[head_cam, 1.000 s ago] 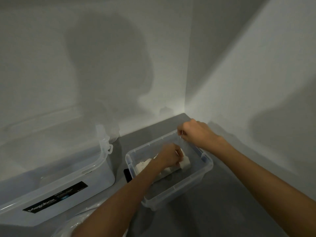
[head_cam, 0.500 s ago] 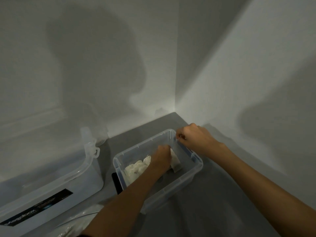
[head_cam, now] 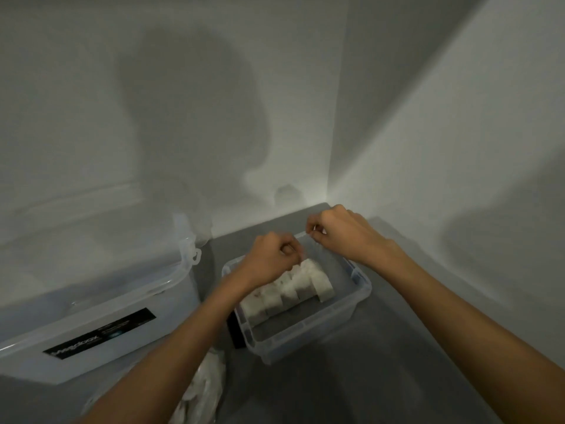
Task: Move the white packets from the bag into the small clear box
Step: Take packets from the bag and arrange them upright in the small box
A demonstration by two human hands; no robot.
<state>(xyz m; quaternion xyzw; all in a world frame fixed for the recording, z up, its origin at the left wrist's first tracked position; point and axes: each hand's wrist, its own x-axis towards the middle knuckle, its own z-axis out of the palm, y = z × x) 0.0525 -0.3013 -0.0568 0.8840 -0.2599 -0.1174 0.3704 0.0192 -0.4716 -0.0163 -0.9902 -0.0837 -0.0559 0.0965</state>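
A: Where's the small clear box point(head_cam: 305, 341)?
B: Centre of view, on the grey surface point(head_cam: 382, 377), open-topped.

A: Packets?
B: White packets point(head_cam: 287, 290) are inside it, standing in one row and touching each other. The row runs from 7 o'clock to 1 o'clock through the left half of the box.

A: Hands?
B: Left hand point(head_cam: 269, 258) is over the far end of the row, at 11 o'clock of the box. Fingers are curled in, tips right at the top edge of the farthest packet. Can't tell whether they pinch it or only touch it.
B: Right hand point(head_cam: 339, 231) hovers above the far rim at 1 o'clock, apart from the left hand. Thumb and forefinger are pressed together, other fingers curled. Whatever is between them is too thin to make out.

A: Bag?
B: Bag point(head_cam: 201, 390) lies at 7 o'clock of the box, near the bottom edge of view. Crumpled clear plastic, whitish contents, partly hidden by the left forearm. Too blurred to count what's in it.

A: Anything else?
B: Large lidded storage box point(head_cam: 146, 344) at 9 o'clock, just beside the small one. It has a black label point(head_cam: 101, 333) on the front wall, text unreadable. White walls point(head_cam: 428, 117) meet in a corner at 12 o'clock.
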